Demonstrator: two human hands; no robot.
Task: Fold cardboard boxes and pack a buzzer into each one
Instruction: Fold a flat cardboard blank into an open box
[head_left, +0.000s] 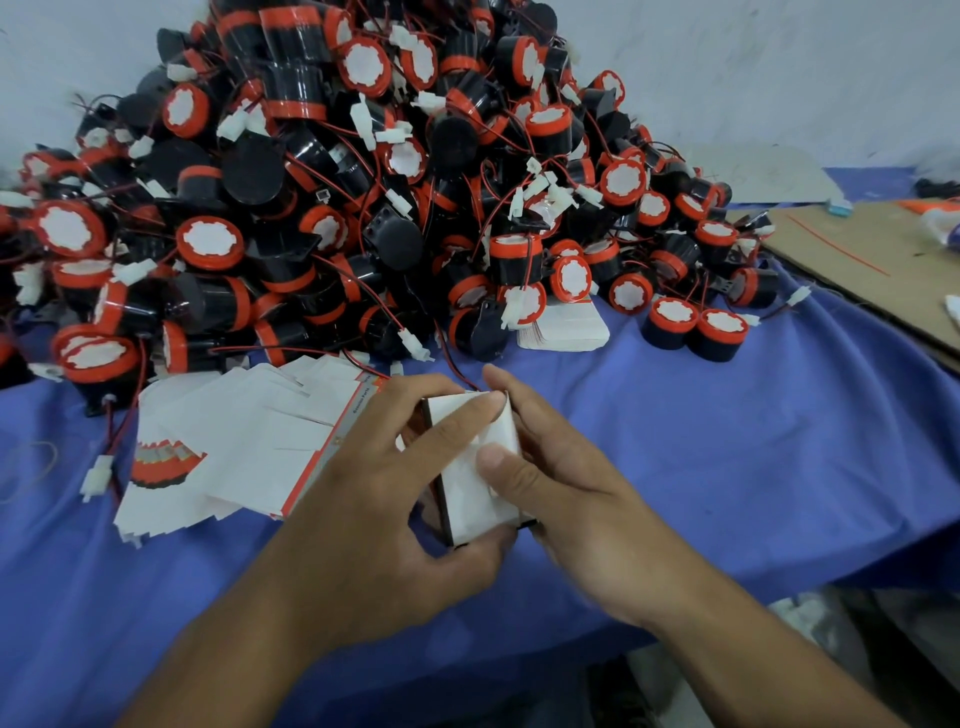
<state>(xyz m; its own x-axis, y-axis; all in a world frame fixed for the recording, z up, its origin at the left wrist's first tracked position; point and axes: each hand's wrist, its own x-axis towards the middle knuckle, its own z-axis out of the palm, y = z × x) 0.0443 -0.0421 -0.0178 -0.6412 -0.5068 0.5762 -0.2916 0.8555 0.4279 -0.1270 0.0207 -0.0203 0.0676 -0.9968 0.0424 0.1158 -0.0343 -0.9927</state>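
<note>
- The blue cloth (727, 441) ends at the table's near edge just under my right wrist. If the box slipped towards me, I think it could go over that edge.
- My left hand (395, 467) grips the white box (483, 467), with fingers curled over its far top and the thumb under its near end. My right hand (561, 478) clamps the other side, thumb flat on the white face and fingers behind. The box is just above the cloth, between my palms.
- I cannot tell whether a buzzer is inside. Too hard a squeeze would likely crease the thin card or spring a flap.
- A red wire (462, 376) runs right up to the box's far end and could get caught in a flap.
- The fanned flat boxes (234, 441) lie just left of my left hand, so a careless elbow would scatter them.
- To the right, the bare cloth gives the best room for setting things down.
- Further off, the pile of buzzers (363, 182) slopes towards me, and tugging one wire could bring several down.
- At the far right, a cardboard sheet (883, 260) limits that side.
</note>
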